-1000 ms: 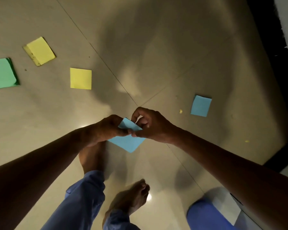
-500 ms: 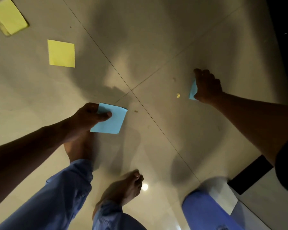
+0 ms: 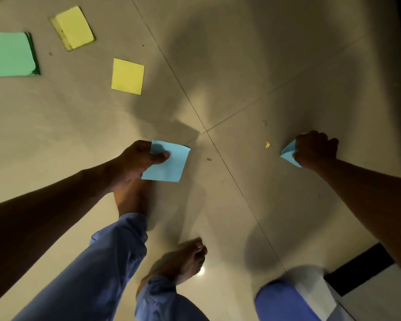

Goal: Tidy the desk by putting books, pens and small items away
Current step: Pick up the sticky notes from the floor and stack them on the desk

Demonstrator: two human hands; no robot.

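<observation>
- Looking straight down from head height at a pale tiled floor (image 3: 252, 54) in dim light, with both bare arms reaching forward.
- The left hand (image 3: 138, 159) holds a light blue square of paper (image 3: 166, 164) above the floor; its grip is closed on the paper's left edge, thumb pressed on the top face and fingers hidden underneath.
- The right hand (image 3: 315, 148) is well apart to the right, knuckles up, its grip closed around a second blue paper (image 3: 287, 154), of which only a folded corner shows at the hand's left side. Whether that paper touches the floor cannot be told.
- Between the two hands, a small yellow scrap (image 3: 267, 145) lies on the floor near the crossing of the tile joints.
- In the upper left, three more items lie flat on the floor: a single yellow paper (image 3: 127, 76), a thicker yellow pad (image 3: 73, 27) beyond it, and a green pad (image 3: 11, 54) at the left edge.
- Below the hands, two bare feet stand on the tiles, with blue trouser legs (image 3: 97, 269) above them.
- In the lower right corner sits a blurred blue and white object (image 3: 292, 300), too unclear to identify.
</observation>
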